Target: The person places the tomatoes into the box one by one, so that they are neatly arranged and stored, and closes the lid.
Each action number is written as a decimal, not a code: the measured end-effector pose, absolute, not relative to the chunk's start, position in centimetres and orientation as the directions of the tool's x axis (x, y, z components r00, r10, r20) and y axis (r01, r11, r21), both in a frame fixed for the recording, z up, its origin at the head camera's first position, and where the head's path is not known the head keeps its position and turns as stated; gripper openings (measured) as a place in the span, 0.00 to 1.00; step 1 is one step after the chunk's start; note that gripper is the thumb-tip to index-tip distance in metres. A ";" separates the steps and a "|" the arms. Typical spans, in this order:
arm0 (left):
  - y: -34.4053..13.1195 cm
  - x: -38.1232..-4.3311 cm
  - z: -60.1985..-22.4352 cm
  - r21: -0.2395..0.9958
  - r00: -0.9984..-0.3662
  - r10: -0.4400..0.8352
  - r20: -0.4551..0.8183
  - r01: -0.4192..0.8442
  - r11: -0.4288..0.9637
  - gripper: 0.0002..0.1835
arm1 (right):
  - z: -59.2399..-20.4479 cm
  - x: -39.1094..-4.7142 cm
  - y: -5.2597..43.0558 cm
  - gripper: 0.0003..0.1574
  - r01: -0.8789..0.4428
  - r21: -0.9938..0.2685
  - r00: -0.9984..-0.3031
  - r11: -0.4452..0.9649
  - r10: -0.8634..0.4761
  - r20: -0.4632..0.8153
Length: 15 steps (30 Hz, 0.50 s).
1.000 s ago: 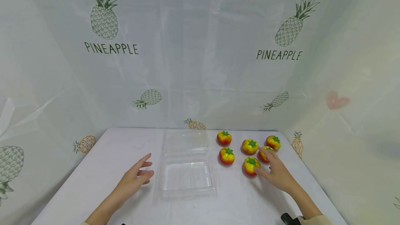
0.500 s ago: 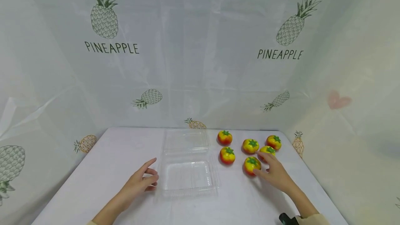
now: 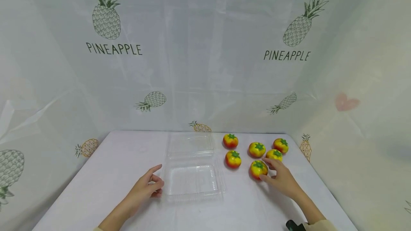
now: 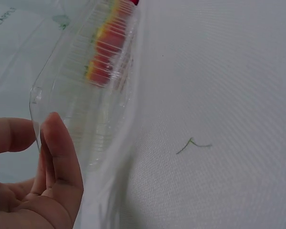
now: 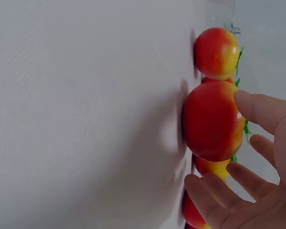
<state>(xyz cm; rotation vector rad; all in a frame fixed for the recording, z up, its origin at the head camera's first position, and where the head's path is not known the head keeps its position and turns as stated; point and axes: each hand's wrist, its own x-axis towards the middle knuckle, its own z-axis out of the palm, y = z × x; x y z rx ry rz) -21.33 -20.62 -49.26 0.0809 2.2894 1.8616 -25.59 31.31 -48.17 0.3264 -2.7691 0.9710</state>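
Note:
A clear plastic box [image 3: 192, 180] lies on the white table with its lid folded back. At the box's left edge is my left hand [image 3: 143, 191]; in the left wrist view its thumb and a bent finger [image 4: 62, 152] pinch the thin rim between them. Around the nearest red-and-yellow persimmon [image 3: 258, 169] with a green leafy top, my right hand [image 3: 282, 178] hovers with its fingers spread. Seen from the right wrist, the thumb [image 5: 260, 109] overlaps the persimmon's upper side, and the other fingers stand off below it. The persimmon rests on the table.
Several more persimmons stand close by, one [image 3: 274, 155] just behind my right fingers and one [image 3: 233, 159] between the box and the nearest persimmon. The raised box lid [image 3: 191, 144] lies toward the back. A pineapple-printed curtain [image 3: 205, 63] closes off the back and sides.
My left hand has moved right to the box's edge. The right hand has lowered slightly around the nearest persimmon, drawing back from the one behind. The box and persimmons have stayed in place.

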 end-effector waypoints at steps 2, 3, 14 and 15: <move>-20.6 -21.4 -49.3 0.978 -0.979 0.175 -0.109 -0.073 0.198 0.40 | -48.3 -25.6 31.4 0.42 -0.257 -0.598 -0.961 0.759 -0.137 0.238; -20.7 -21.4 -49.3 0.978 -0.977 0.183 -0.107 -0.070 0.194 0.40 | -48.3 -25.6 31.4 0.42 -0.252 -0.602 -0.963 0.758 -0.135 0.233; -21.2 -22.2 -49.6 0.982 -0.969 0.221 -0.110 -0.072 0.174 0.41 | -48.7 -25.7 31.4 0.39 -0.288 -0.629 -0.952 0.722 -0.143 0.271; -21.2 -22.2 -49.6 0.982 -0.968 0.225 -0.109 -0.070 0.173 0.41 | -48.7 -25.7 31.3 0.39 -0.289 -0.632 -0.952 0.719 -0.144 0.272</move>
